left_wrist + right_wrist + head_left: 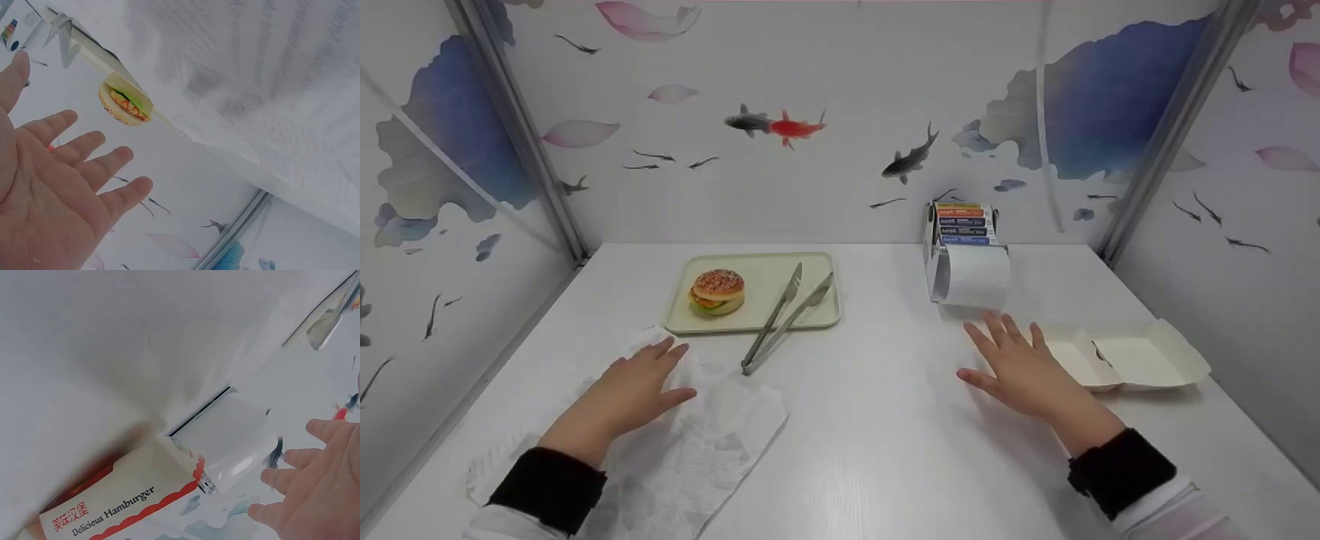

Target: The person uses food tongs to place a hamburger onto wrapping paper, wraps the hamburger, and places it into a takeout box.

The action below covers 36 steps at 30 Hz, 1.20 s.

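The left hand (641, 382) lies flat, fingers straight and spread, on the crumpled sheet of wrapping paper (690, 442) that spreads out beneath and behind it. Just beyond its fingertips the tongs (786, 315) lie half on the tray (817, 319), and the burger (718, 291) sits on that tray further ahead, untouched. The right hand (1020, 367) is open too, fingers apart, holding nothing; the paper roll dispenser (966, 271) stands just past its fingertips and the open burger box (1132, 356) lies right beside it on its outer side, empty. By my reckoning the paper is laid out, yet wrapping and boxing the burger remain undone
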Tool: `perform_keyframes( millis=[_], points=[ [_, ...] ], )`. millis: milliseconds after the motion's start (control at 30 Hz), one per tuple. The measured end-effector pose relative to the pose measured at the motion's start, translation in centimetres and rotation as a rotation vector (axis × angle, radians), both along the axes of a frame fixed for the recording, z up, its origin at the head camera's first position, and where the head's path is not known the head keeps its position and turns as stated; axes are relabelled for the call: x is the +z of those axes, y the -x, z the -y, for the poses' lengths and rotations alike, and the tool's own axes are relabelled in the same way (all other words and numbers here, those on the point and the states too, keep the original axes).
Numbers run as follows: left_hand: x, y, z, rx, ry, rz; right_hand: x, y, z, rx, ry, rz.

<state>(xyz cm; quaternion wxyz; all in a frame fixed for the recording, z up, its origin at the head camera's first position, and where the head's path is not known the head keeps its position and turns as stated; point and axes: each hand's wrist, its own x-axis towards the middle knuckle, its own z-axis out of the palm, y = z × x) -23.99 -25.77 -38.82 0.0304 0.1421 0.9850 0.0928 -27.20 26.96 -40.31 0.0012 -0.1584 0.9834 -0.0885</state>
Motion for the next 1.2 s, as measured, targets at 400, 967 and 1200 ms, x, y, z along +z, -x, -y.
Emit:
perform_keyframes(
  millis=[400,967,1200],
  points=[
    [-0.3,-1.1,-4.7,-0.262,0.037,0.074,-0.3,-0.5,1.5,0.033,-0.037,0.04],
    [-2.0,-2.6,-11.4,-0.387,0.398,0.107,-1.1,-0.7,1.9,0.036,-0.058,0.052],
    [-1.9,-2.1,-16.4,-0.388,0.383,0.098,-1.0,-0.9,2.3,0.036,-0.084,0.053]
  ],
)
